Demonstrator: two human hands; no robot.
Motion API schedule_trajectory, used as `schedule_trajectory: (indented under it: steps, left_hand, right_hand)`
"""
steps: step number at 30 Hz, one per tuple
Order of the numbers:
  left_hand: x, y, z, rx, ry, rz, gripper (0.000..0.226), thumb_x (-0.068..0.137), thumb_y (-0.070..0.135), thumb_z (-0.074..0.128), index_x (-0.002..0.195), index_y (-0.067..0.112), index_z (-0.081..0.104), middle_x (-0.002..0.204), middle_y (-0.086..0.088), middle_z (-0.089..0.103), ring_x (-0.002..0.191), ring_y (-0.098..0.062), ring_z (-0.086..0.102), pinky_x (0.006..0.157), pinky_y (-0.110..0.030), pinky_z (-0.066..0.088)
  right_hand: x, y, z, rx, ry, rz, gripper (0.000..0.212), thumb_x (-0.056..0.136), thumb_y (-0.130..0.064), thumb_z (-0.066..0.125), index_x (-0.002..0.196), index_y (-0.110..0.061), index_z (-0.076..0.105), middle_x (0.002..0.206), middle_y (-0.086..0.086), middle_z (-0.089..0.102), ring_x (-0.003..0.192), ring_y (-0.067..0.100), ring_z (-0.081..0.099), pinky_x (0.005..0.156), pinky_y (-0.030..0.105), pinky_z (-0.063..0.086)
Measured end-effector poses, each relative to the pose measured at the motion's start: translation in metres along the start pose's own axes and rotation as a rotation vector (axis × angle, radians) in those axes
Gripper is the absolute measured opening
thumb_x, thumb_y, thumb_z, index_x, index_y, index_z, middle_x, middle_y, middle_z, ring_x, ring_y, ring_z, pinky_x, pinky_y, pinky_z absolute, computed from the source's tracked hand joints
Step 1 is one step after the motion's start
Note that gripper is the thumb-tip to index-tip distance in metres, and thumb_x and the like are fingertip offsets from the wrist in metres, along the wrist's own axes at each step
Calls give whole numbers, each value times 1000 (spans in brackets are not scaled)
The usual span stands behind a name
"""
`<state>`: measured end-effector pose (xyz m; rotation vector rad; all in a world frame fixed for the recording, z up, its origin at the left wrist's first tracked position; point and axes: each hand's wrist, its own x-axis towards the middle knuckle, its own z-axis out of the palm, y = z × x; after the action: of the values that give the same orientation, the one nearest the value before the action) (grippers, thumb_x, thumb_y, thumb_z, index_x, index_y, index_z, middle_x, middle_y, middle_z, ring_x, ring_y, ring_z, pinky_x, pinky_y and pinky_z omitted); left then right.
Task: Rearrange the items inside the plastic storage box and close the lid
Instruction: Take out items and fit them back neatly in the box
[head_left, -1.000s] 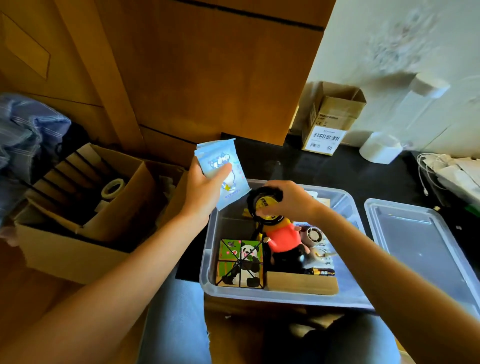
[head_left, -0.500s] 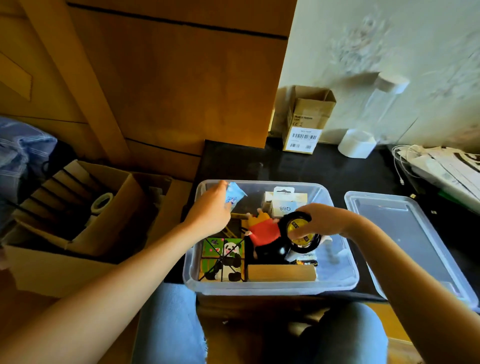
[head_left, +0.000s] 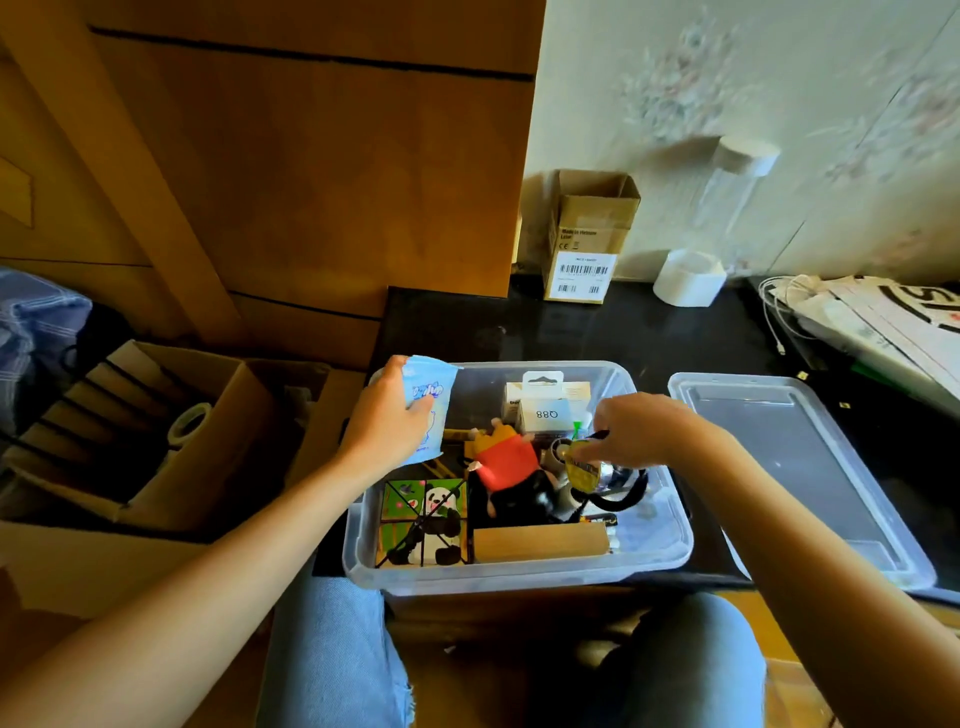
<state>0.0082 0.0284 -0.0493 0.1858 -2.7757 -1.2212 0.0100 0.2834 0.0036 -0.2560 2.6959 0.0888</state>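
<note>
While the left hand (head_left: 387, 415) grips a blue packet (head_left: 428, 410) over the storage box (head_left: 519, 571), the right hand (head_left: 641, 431) pinches a yellow-labelled item (head_left: 582, 467) inside it.

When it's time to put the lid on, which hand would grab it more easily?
Probably the right hand. The lid lies just to the right of the box, on that hand's side. The left hand is across the box, holding a blue packet.

The right hand (head_left: 641, 431) hides what its blurred fingers (head_left: 597, 454) touch.
</note>
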Motion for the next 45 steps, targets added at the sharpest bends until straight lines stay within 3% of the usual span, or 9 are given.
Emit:
schedule_trajectory:
  steps: [2,5,11,16,20,27,31,36,45]
  left_hand:
    - [0,2,-5,-65,37,-5,39,93,12,58,128,10,44,119,-10,61,99,-23,62,66,-27,47]
    - [-1,5,-12,-157,97,16,34,91,9,59,123,11,48,117,-7,63,97,-19,61,69,-26,47]
    - [-6,12,-22,-296,207,31,34,88,9,62,119,19,52,107,4,61,97,-15,62,75,-29,53]
    - [-9,7,-29,-296,244,51,34,86,10,65,116,22,54,106,8,61,97,-9,60,62,-7,46]
    - [-9,3,-36,-305,239,47,34,86,12,66,117,21,54,111,5,62,101,-11,60,67,-19,52]
    - [-8,0,-37,-305,221,56,35,87,14,66,119,21,53,112,6,62,101,-9,60,71,-29,58]
    - [-5,-4,-39,-177,269,142,36,82,21,72,113,24,54,109,5,67,94,-8,63,67,-31,58]
    - [0,5,-35,84,88,259,34,84,24,70,111,22,49,99,4,68,79,-9,63,50,-21,48]
    - [-4,14,-9,375,-182,271,42,85,4,59,120,24,46,113,-4,60,103,-28,54,72,-32,40]
  right_hand:
    - [-1,-6,-12,-42,143,15,42,86,-55,53,103,-17,61,102,1,66,86,17,62,68,25,47]
    - [5,-31,-23,37,234,-80,37,90,-46,51,107,-15,63,103,2,67,89,18,62,70,27,48]
    - [53,-112,-2,209,27,-425,29,92,-28,53,107,-6,64,106,9,63,95,23,59,81,33,46]
    - [98,-147,35,-73,-74,-336,34,88,-27,60,114,-6,58,102,9,62,91,26,58,72,32,43]
    - [114,-158,57,-234,-46,-322,48,85,-22,66,129,-12,50,121,6,58,108,26,58,78,32,46]
    - [115,-152,48,-113,-65,-339,38,82,-17,64,118,-12,55,106,5,61,92,25,60,66,30,45]
    - [99,-123,22,97,38,-304,19,80,-25,63,77,-13,49,75,-1,52,77,22,54,62,31,43]
    - [68,-90,4,386,254,-281,17,75,-20,63,68,-29,50,71,-3,59,69,19,56,51,27,41]
    - [42,-54,-7,694,462,-183,20,78,-18,67,67,-22,50,62,-10,57,56,8,52,53,24,41]
